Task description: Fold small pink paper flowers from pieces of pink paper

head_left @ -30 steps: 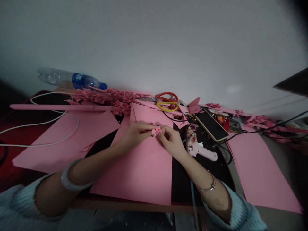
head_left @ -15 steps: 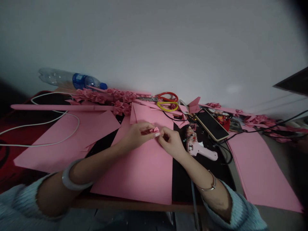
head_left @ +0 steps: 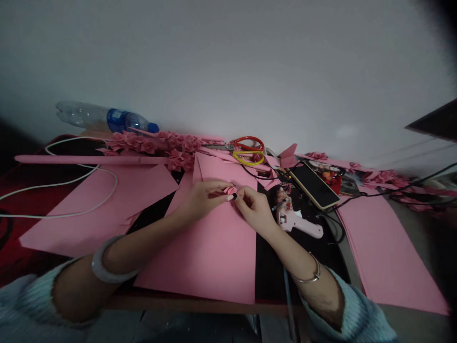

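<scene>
A small folded pink paper flower [head_left: 230,190] is pinched between the fingertips of my left hand [head_left: 205,197]. My right hand [head_left: 254,209] meets it from the other side, thumb and forefinger closed on the flower's right edge. Its underside is hidden by the fingers. Both hands hover over a large pink paper sheet [head_left: 210,257]. To the right of my right hand lies a pale pink glue gun [head_left: 300,225] with a messy, crusted front end.
Behind the hands lie scissors [head_left: 249,151] with red and yellow handles and several finished paper roses [head_left: 182,145]. A plastic bottle [head_left: 96,116] rests against the wall. A phone [head_left: 316,183], black cables and more pink sheets [head_left: 389,247] are at the right; a white cable [head_left: 114,190] curls at the left.
The right thumb and fingertips have shifted slightly left and up onto the flower, which has turned a little in the fingers. The things on the table have stayed put.
</scene>
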Action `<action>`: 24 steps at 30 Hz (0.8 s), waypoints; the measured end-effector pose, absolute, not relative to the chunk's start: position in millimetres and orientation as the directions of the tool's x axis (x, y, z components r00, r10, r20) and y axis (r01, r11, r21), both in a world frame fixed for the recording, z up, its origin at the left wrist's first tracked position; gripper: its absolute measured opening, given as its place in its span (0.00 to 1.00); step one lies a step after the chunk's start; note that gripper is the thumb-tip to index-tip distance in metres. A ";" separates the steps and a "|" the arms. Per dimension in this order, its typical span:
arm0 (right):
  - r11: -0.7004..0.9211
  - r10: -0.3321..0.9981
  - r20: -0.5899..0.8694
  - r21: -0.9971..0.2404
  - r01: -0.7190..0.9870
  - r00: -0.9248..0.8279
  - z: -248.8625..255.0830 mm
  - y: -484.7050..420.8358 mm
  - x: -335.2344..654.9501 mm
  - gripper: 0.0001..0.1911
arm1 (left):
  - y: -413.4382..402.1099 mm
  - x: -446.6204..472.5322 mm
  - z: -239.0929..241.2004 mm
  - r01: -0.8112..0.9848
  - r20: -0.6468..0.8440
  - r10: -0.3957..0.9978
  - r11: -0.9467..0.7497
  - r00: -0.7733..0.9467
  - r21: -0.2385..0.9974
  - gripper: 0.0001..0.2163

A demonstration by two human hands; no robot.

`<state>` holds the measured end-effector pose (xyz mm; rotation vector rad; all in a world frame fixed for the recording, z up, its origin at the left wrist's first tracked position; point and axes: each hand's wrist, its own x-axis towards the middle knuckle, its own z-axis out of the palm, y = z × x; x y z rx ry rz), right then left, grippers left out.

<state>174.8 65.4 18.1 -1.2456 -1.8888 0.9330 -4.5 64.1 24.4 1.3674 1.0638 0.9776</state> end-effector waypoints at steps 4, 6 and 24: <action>0.287 0.944 0.177 -0.857 0.429 -0.277 17.8 66.1 174.8 0.04 | 65.8 -5.9 25.1 0.041 -0.008 0.969 -0.002 0.246 0.999 0.08; 0.287 0.950 0.200 -0.865 0.413 -0.240 16.7 66.3 175.1 0.02 | 66.4 -6.5 25.5 0.041 -0.021 0.969 0.012 0.246 0.999 0.08; 0.262 0.962 0.235 -0.938 0.225 -0.139 19.2 65.3 173.7 0.09 | 61.9 -2.0 22.3 -0.248 -0.237 0.911 0.329 0.337 0.911 0.11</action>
